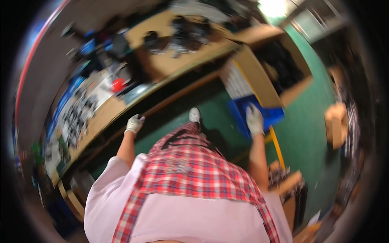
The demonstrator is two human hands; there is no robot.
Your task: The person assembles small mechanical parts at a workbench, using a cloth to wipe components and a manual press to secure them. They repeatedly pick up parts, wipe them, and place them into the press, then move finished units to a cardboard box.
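My left hand [134, 124], in a white glove, hangs beside the front edge of the workbench [109, 109]. Its fingers are curled, and a small dark spot shows at their tips; what they hold, if anything, is too blurred to name. My right hand [255, 120], also gloved, is over a blue plastic bin [274, 116], fingers stretched out. Blur hides whether it touches the bin. Behind the bin stands an open cardboard box [259, 77] with dark things inside.
Several dark and metal parts [180, 36] stand on the bench, with a heap of small metal parts [77, 115] and a red round thing [118, 85] farther left. More cardboard boxes [334, 125] are at the right. A yellow line [276, 146] crosses the green floor [314, 162].
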